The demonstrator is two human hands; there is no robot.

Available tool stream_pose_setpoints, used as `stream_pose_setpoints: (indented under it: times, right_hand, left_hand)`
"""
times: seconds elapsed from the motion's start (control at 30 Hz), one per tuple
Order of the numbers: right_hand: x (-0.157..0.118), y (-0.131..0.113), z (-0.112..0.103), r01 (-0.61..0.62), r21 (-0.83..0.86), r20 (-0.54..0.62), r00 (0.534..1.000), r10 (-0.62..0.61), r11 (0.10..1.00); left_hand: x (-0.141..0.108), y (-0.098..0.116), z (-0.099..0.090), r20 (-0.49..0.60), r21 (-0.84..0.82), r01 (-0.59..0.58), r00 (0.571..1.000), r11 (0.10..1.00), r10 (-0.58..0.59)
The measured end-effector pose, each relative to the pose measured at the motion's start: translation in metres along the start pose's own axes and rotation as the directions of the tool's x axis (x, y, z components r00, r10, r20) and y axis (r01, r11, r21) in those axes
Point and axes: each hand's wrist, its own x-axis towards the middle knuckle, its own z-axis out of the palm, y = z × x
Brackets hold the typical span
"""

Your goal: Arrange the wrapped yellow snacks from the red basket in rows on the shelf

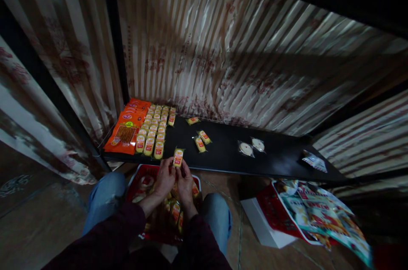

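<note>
Between my two hands, near the front edge of the black shelf (pixel 219 157), is a small yellow snack pack (pixel 178 157) with a red and white label. My left hand (pixel 165 177) pinches it from the left, and my right hand (pixel 184 178) grips its lower right side. Below them a red box (pixel 132 191) with a white rim sits between my knees, holding more yellow packs (pixel 175 212). On the shelf to the left stand rows of the same yellow packs (pixel 149 144), next to flat orange snack bags (pixel 129 127).
Loose yellow packs (pixel 200 144) lie mid-shelf, with two round white wrapped snacks (pixel 246 148) and a silvery packet (pixel 314 161) farther right. A second red box (pixel 270 204) with large bags (pixel 321 210) stands at the right. Black posts (pixel 115 32) and striped curtains (pixel 204 49) surround the shelf.
</note>
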Motion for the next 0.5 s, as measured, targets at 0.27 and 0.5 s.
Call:
stream_pose_setpoints:
  times: [0.27, 0.5]
  right_hand:
    - [0.037, 0.006, 0.014, 0.067, -0.049, -0.045, 0.997, -0.069, 0.997]
    - [0.059, 0.000, 0.020, 0.054, -0.132, -0.059, 0.996, -0.062, 0.990]
  left_hand:
    - [0.030, 0.007, 0.011, -0.030, -0.002, 0.011, 0.999, 1.000, -0.012]
    - [0.041, 0.006, 0.020, -0.024, -0.075, 0.072, 0.997, 0.995, -0.074]
